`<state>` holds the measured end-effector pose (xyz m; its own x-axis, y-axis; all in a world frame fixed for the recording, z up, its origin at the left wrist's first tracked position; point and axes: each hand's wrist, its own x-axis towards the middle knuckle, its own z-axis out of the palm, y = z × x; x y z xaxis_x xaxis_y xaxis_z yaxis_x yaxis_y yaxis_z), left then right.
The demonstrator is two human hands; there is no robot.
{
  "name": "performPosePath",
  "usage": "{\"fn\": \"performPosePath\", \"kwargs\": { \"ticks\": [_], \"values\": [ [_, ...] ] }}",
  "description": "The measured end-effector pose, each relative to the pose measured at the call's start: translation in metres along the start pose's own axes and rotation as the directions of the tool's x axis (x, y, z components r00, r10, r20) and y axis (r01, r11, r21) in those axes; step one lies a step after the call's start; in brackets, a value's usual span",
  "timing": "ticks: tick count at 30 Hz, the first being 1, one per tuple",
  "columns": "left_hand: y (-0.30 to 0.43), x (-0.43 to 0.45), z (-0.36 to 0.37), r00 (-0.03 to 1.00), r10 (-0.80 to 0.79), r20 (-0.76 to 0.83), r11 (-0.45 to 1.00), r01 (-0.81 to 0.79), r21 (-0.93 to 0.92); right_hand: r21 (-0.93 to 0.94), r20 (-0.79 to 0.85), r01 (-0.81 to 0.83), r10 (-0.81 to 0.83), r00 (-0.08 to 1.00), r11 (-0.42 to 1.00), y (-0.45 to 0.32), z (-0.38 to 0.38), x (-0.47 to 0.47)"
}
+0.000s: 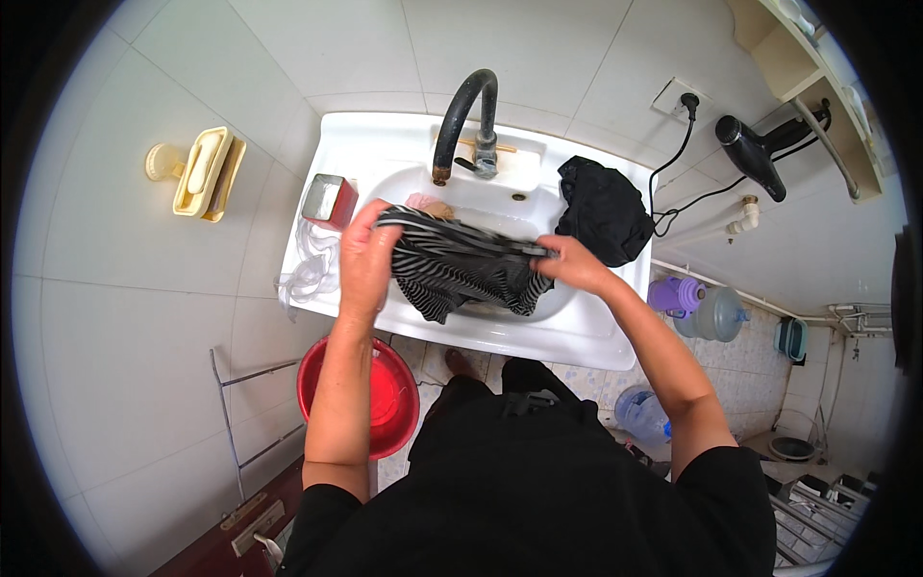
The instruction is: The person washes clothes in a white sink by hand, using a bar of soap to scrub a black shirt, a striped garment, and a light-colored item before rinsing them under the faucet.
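A black-and-white striped garment [469, 267] is stretched between my two hands above the white washbasin [476, 339]. My left hand [366, 252] grips its left end, and my right hand [573, 263] pinches the right end. Part of the cloth hangs down over the basin's front. Behind it, a small pink and tan cloth [430, 205] lies in the bowl, partly hidden by the stripes. The dark curved faucet [469, 115] stands at the back; I cannot tell whether any water runs from it. On the basin's right ledge rests a bunched black garment [606, 209].
A red-sided box [335, 202] and a translucent plastic bag [310, 270] sit on the left ledge. Below stands a red basin [396, 389]. A black hair dryer [753, 155] hangs at right above a purple thermos [674, 296] and water jugs [714, 314]. A soap holder [205, 173] is wall-mounted.
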<state>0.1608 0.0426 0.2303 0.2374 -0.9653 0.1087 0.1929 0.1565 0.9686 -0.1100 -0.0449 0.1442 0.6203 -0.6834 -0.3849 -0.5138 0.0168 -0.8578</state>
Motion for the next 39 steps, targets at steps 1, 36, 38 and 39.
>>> {"fn": "performPosePath", "kwargs": {
  "ticks": [1,36,38,39],
  "values": [
    [0.003,0.003,-0.004,0.999,0.013,-0.04,0.999,-0.014,-0.034,0.267,-0.082,-0.059,0.084,0.993,0.962,-0.003,0.0,-0.002],
    [0.101,0.026,0.042,0.95,0.142,0.278,0.972,-0.186,0.14,-0.032,-0.173,0.555,-0.552,0.816,0.831,-0.194,-0.011,-0.061],
    [0.099,0.026,0.042,0.963,0.155,0.219,0.963,-0.197,0.184,0.029,-0.144,0.513,-0.504,0.851,0.858,-0.204,-0.007,-0.062],
    [0.1,0.027,0.041,0.969,0.19,0.156,0.961,-0.217,0.174,0.043,-0.166,0.531,-0.519,0.839,0.846,-0.206,-0.008,-0.062]
  ]
}}
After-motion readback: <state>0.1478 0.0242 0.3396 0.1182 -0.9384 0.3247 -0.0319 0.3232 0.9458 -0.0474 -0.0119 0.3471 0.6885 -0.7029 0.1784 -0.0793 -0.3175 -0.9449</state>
